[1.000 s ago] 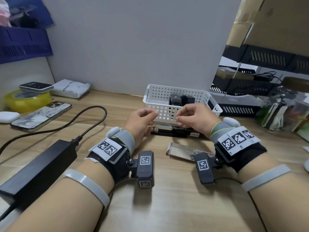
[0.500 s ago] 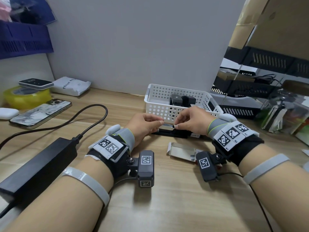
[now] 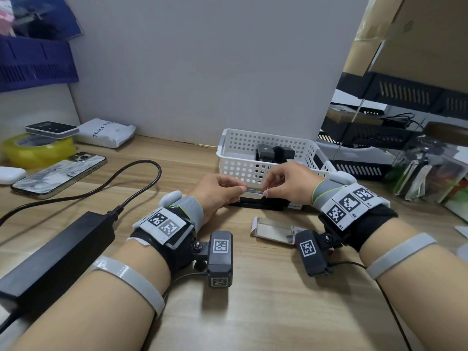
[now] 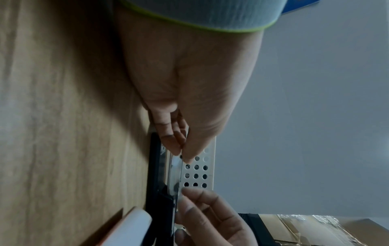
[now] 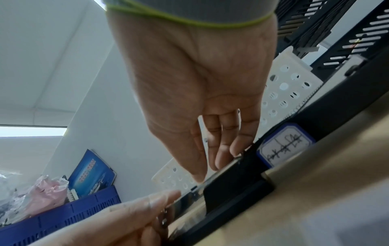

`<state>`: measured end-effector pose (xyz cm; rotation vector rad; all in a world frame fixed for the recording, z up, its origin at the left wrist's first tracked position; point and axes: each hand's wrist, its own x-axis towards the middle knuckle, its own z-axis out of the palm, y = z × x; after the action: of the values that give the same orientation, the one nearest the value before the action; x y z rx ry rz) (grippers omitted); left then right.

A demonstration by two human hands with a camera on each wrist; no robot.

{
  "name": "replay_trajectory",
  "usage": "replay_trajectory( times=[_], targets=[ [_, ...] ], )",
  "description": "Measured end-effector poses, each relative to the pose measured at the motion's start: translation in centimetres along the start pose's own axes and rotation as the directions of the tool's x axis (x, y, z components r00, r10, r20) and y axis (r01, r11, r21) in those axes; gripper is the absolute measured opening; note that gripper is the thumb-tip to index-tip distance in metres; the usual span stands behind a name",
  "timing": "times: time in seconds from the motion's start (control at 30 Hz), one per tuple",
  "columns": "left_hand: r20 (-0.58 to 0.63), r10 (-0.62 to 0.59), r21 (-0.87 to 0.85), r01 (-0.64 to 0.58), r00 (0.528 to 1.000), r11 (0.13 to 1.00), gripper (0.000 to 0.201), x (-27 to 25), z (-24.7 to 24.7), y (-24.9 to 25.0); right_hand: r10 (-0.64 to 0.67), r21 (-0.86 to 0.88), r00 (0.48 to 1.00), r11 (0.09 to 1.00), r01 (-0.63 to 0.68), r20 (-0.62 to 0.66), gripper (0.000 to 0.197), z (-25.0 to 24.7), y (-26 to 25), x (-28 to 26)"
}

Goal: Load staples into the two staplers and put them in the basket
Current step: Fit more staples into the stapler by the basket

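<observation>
Your worktop (image 3: 266,300) is pale wood grain, matt and smooth. That basket (image 3: 243,171) is white plastic, perforated, with a slight sheen. The staple strip (image 3: 253,191) you're pinching glints like bright metal. Under it, the stapler (image 3: 255,205) looks black matt plastic with a shiny metal channel. Near your right wrist, the staple box (image 3: 274,230) is dull card. Off to your left, the power brick (image 3: 58,254) is matt black plastic, and the tape roll (image 3: 38,153) is glossy yellow.

black stapler (image 3: 258,204) open before white basket (image 3: 243,171); second stapler (image 3: 264,152) inside.
</observation>
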<state>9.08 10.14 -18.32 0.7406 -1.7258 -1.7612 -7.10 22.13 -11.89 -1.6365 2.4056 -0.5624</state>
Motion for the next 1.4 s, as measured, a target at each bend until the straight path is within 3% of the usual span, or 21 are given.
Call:
replay_trajectory(
  times=[0.1, 0.4, 0.53, 0.87, 1.03, 1.13, 1.27, 1.4],
  targets=[
    [-0.009, 0.002, 0.021, -0.002, 1.0, 1.0, 0.007, 0.1, 0.1, -0.1, 0.012, 0.086, 0.996, 0.996, -0.004, -0.093, 0.011, -0.4, 0.2, -0.1],
    [-0.018, 0.02, 0.066, -0.019, 1.0, 0.998, 0.006, 0.4, 0.0, -0.3, 0.01, 0.136, 1.0, 0.991, -0.012, 0.016, 0.025, -0.2, -0.4, -0.8],
    [-0.017, 0.018, 0.077, -0.016, 1.0, 0.997, 0.006, 0.4, 0.0, -0.4, 0.035, 0.179, 0.999, 0.983, -0.031, -0.019, 0.024, -0.6, 0.7, -1.0],
    [0.011, 0.019, 0.177, -0.02, 1.0, 0.984, 0.013, -0.1, 0.0, 0.2, 0.274, 0.015, 0.96, 0.962, -0.274, -0.047, 0.01, -2.4, 4.5, -3.5],
    [0.007, 0.001, 0.23, -0.002, 1.0, 0.973, 0.012, -0.1, 0.1, 0.2, 0.398, -0.038, 0.917, 0.917, -0.398, 0.003, 0.026, -2.6, 5.5, -3.9],
    [-0.003, 0.004, 0.241, -0.003, 1.0, 0.971, 0.013, -0.2, 0.2, 0.3, 0.44, -0.026, 0.898, 0.898, -0.44, -0.004, 0.025, -2.7, 5.4, -3.9],
    [-0.011, -0.007, 0.223, 0.009, 1.0, 0.975, 0.013, -0.4, 0.2, 0.5, 0.424, 0.053, 0.901, 0.906, -0.421, -0.094, 0.019, -2.4, 5.3, -3.6],
    [-0.018, -0.005, 0.195, 0.008, 1.0, 0.981, 0.014, -0.3, 0.1, 0.3, 0.328, 0.084, 0.913, 0.945, -0.317, -0.241, 0.01, -2.6, 3.8, -3.4]
  ],
)
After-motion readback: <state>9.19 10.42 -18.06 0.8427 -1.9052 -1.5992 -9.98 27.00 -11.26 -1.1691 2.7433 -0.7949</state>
